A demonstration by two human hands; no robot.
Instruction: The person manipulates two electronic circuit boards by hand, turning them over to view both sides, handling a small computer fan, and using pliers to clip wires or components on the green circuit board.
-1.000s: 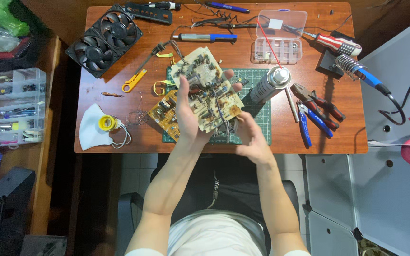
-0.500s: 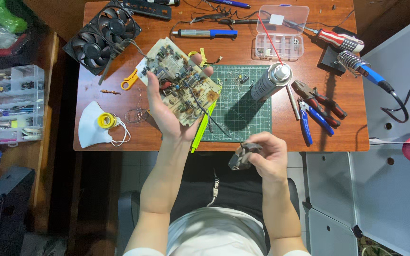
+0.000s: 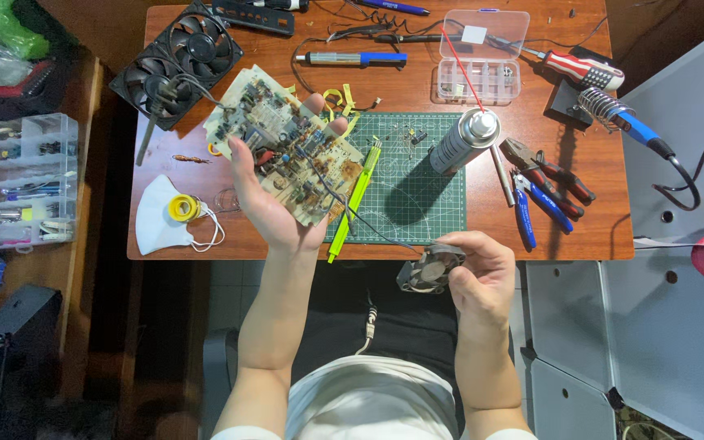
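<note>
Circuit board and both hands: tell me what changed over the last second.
The left hand lifted the circuit board off the green cutting mat and swung it leftward, tilted. The right hand drew back off the table edge toward the body, now with a grip on a small round fan wired to the board. The spray can, pliers and twin black fans stayed put.

- One view only, from a camera on the person's head, facing almost straight down.
- It sits fairly high above the hands: forearms, lap and the whole desk (image 3: pixel 580 236) fit in.
- The left hand (image 3: pixel 266 195) lies left of centre, the right hand (image 3: pixel 478 273) just right of centre and lower.
- Beyond the hands is the desk's far edge; outside them, drawers (image 3: pixel 26 179) left and panels (image 3: pixel 678 326) right.
</note>
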